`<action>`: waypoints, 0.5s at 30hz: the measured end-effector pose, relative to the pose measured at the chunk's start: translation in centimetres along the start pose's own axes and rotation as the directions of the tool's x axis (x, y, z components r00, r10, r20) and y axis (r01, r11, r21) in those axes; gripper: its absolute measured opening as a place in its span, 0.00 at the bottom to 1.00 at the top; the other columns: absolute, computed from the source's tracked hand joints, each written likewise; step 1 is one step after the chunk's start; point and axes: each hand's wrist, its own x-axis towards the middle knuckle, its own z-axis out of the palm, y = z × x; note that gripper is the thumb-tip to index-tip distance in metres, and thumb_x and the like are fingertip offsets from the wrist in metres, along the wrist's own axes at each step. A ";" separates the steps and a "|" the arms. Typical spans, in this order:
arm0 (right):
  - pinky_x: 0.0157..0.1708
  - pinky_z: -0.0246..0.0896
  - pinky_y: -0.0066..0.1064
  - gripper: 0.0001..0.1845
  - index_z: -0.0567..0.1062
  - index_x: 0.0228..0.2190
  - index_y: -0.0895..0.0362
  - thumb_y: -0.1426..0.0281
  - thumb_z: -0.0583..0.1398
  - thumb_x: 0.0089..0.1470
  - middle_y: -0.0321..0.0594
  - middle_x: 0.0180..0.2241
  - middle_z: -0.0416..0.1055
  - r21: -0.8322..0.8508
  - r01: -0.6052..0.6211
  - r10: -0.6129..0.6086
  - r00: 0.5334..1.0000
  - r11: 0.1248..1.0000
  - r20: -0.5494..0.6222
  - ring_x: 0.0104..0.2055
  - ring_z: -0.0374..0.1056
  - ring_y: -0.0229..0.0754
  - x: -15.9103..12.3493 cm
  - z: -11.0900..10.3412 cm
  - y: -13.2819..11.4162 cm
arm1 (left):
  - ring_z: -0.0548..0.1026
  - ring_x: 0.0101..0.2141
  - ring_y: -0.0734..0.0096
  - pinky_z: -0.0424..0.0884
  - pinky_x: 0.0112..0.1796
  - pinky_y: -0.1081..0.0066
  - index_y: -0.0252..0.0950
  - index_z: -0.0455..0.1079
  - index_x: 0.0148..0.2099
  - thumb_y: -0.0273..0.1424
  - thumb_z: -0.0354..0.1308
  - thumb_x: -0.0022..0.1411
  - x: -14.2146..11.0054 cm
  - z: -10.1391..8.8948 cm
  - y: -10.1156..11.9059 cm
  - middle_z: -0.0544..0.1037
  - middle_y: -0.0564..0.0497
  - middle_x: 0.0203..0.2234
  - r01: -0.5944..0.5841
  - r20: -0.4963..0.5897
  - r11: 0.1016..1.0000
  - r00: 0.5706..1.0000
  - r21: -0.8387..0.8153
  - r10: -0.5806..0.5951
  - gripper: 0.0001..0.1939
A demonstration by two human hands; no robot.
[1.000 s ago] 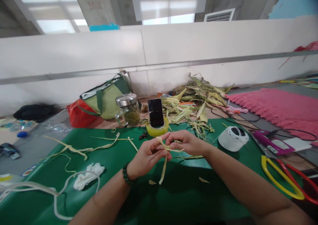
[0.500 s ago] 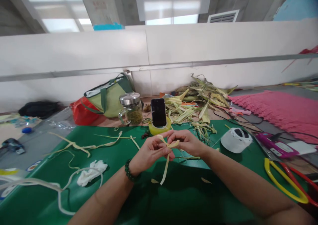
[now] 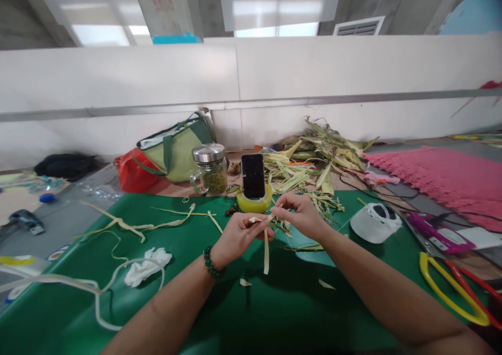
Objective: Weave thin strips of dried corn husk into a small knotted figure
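Note:
My left hand (image 3: 240,236), with a dark green bead bracelet (image 3: 212,263) at its wrist, pinches pale corn husk strips (image 3: 266,253) where they cross. One strip end hangs straight down below the fingers. My right hand (image 3: 297,215) closes its thumb and fingers on another part of the husk strips, just right of the left fingertips. The crossing itself is partly hidden by the fingers. Both hands are held above a green mat (image 3: 219,313). Small husk scraps (image 3: 327,284) lie on the mat below them.
Beyond my hands a phone (image 3: 253,175) leans in a yellow tape roll (image 3: 254,204), beside a glass jar (image 3: 212,177). A husk pile (image 3: 325,151) lies behind. On the right are a white roll (image 3: 374,222) and scissors (image 3: 451,289); on the left, white tubing (image 3: 98,308) and crumpled tissue (image 3: 146,267).
My right hand has lifted slightly and turned, carrying its strip end up from the side. The hanging strip now points more straight down. The whole view has shifted a little.

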 end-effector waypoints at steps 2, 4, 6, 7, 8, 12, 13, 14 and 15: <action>0.29 0.60 0.29 0.06 0.73 0.30 0.59 0.68 0.59 0.52 0.39 0.25 0.69 -0.180 0.126 -0.145 0.985 0.976 -0.098 0.29 0.65 0.38 -0.1 0.0 -0.2 | 0.75 0.25 0.67 0.72 0.30 0.70 0.30 0.77 0.33 0.47 0.61 0.51 0.2 0.1 -0.5 0.79 0.47 0.22 0.000 -0.014 0.999 1.000 0.037 0.001 0.22; 0.31 0.59 0.30 0.10 0.74 0.37 0.57 0.69 0.58 0.52 0.38 0.26 0.69 -0.338 0.288 -0.332 0.940 0.896 -0.080 0.29 0.65 0.39 -0.5 0.1 -0.6 | 0.74 0.24 0.69 0.71 0.28 0.71 0.30 0.77 0.30 0.46 0.60 0.52 0.4 0.2 -0.9 0.78 0.48 0.20 -0.037 -0.028 0.994 0.999 0.107 0.040 0.21; 0.27 0.58 0.27 0.15 0.72 0.42 0.57 0.67 0.60 0.52 0.37 0.25 0.69 -0.327 0.409 -0.406 0.910 0.852 0.078 0.27 0.64 0.37 -1.0 0.4 -1.1 | 0.72 0.23 0.70 0.69 0.26 0.73 0.30 0.76 0.27 0.44 0.60 0.52 0.5 0.4 -1.1 0.76 0.49 0.19 -0.094 -0.036 0.980 0.994 0.178 0.102 0.20; 0.27 0.57 0.27 0.13 0.72 0.42 0.56 0.68 0.58 0.54 0.38 0.26 0.70 -0.344 0.455 -0.436 0.890 0.822 0.135 0.27 0.65 0.37 -1.3 0.6 -1.2 | 0.71 0.23 0.70 0.67 0.25 0.74 0.30 0.76 0.25 0.43 0.61 0.52 0.5 0.4 -1.2 0.76 0.50 0.18 -0.115 -0.038 0.973 0.991 0.201 0.125 0.19; 0.26 0.57 0.26 0.09 0.73 0.39 0.56 0.71 0.56 0.55 0.38 0.25 0.70 -0.360 0.478 -0.460 0.877 0.802 0.138 0.27 0.65 0.37 -1.5 0.9 -1.3 | 0.70 0.23 0.71 0.67 0.25 0.74 0.30 0.75 0.24 0.42 0.61 0.51 0.5 0.5 -1.2 0.75 0.50 0.17 -0.124 -0.039 0.969 0.990 0.213 0.135 0.18; 0.30 0.61 0.29 0.07 0.71 0.33 0.56 0.75 0.54 0.56 0.40 0.27 0.73 -0.364 0.513 -0.504 0.854 0.777 0.128 0.31 0.68 0.39 -2.0 1.5 -1.3 | 0.71 0.22 0.72 0.68 0.25 0.75 0.30 0.77 0.27 0.38 0.59 0.52 0.5 0.4 -0.8 0.76 0.51 0.18 -0.052 -0.057 0.988 0.997 0.146 0.061 0.15; 0.31 0.62 0.30 0.07 0.71 0.33 0.56 0.75 0.54 0.56 0.41 0.28 0.73 -0.363 0.529 -0.520 0.844 0.767 0.132 0.31 0.68 0.39 -2.0 1.5 -1.2 | 0.72 0.23 0.72 0.69 0.26 0.75 0.30 0.78 0.29 0.38 0.59 0.52 0.5 0.2 -0.6 0.77 0.51 0.19 -0.020 -0.065 0.994 0.998 0.109 0.027 0.14; 0.31 0.62 0.30 0.07 0.71 0.34 0.57 0.76 0.53 0.56 0.41 0.29 0.74 -0.365 0.547 -0.537 0.832 0.753 0.137 0.31 0.68 0.40 -1.9 1.4 -1.2 | 0.72 0.23 0.72 0.70 0.27 0.74 0.30 0.78 0.31 0.37 0.60 0.52 0.5 0.0 -0.5 0.77 0.51 0.20 0.010 -0.072 0.998 0.997 0.069 -0.005 0.14; 0.31 0.63 0.31 0.08 0.71 0.35 0.57 0.76 0.53 0.56 0.42 0.30 0.74 -0.368 0.560 -0.552 0.822 0.742 0.139 0.31 0.68 0.40 -1.9 1.3 -1.3 | 0.73 0.23 0.72 0.71 0.27 0.74 0.31 0.78 0.34 0.37 0.61 0.51 0.5 -0.3 -0.4 0.78 0.50 0.21 0.035 -0.072 0.999 0.997 0.030 -0.033 0.14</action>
